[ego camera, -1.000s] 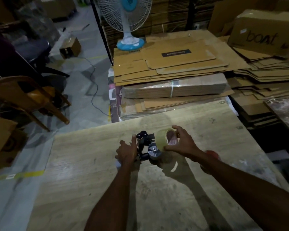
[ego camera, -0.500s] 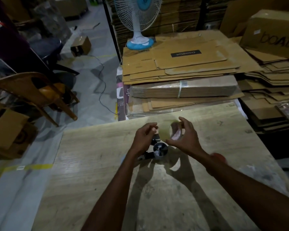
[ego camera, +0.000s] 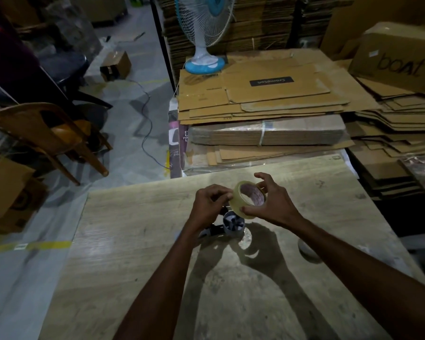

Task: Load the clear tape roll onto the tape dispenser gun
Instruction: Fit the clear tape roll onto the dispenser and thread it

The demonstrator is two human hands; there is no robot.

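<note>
So both hands are on the clear tape roll right now, held up off the desk a bit past the middle of the view. The right grip has it properly: thumb under the rim at about 5 o'clock of the roll, fingers curled over the top edge at about 2 o'clock. The left grip is curled up at the roll's 9 o'clock side with its fingertips pinching at the outer edge. Can't tell if there's a loose tape end between them, it's too small and dim.

The roll is tilted so that its open core faces up toward the camera, with red print inside the core. It isn't on the tape dispenser gun yet. The gun lies on the desk at the roll's 6 o'clock, just below it. Its grey spoked hub shows, with a dark bit of frame sticking out at the hub's 8 o'clock. The rest is hidden under the left grip.

At 3 o'clock of the gun there's a pale round thing on the desk, half hidden by the right forearm. No idea what it is.

Beyond the desk at 12 o'clock sits a stack of flattened cardboard with a blue-based fan on its far left corner. A brown chair stands on the floor at 9 o'clock.
</note>
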